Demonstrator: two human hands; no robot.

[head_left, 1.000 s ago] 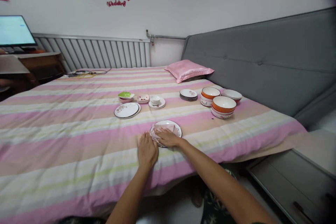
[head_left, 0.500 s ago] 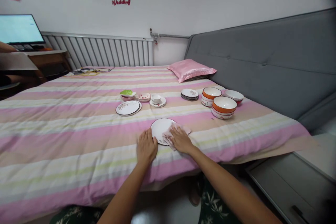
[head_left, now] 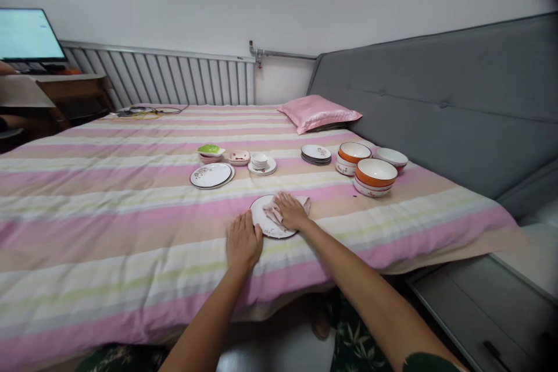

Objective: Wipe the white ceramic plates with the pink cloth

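Observation:
A white dinner plate with a dark rim (head_left: pixel 260 215) lies flat on the striped bedspread, close to the bed's front edge. My left hand (head_left: pixel 244 242) rests flat at the plate's left edge, fingers stretched out. Under my right hand (head_left: pixel 291 211) a pale pink cloth (head_left: pixel 272 211) is pressed onto the plate's upper right part. The cloth covers some of the plate, and one end sticks out to the right of the hand. Small floral marks show along the plate's near side.
Beyond it stand oval plates (head_left: pixel 211 175), a green leaf-shaped dish (head_left: pixel 210 150), a pink dish (head_left: pixel 239 156), small white bowls (head_left: pixel 259 160), stacked plates (head_left: pixel 316 153) and orange bowls (head_left: pixel 376 172). A pink pillow (head_left: pixel 318 113) lies by the grey headboard (head_left: pixel 444 81). A person's arm shows far left.
My right hand has slid the cloth up and to the left across the plate. My left hand stays at the plate's edge. The camera view has tilted slightly down.

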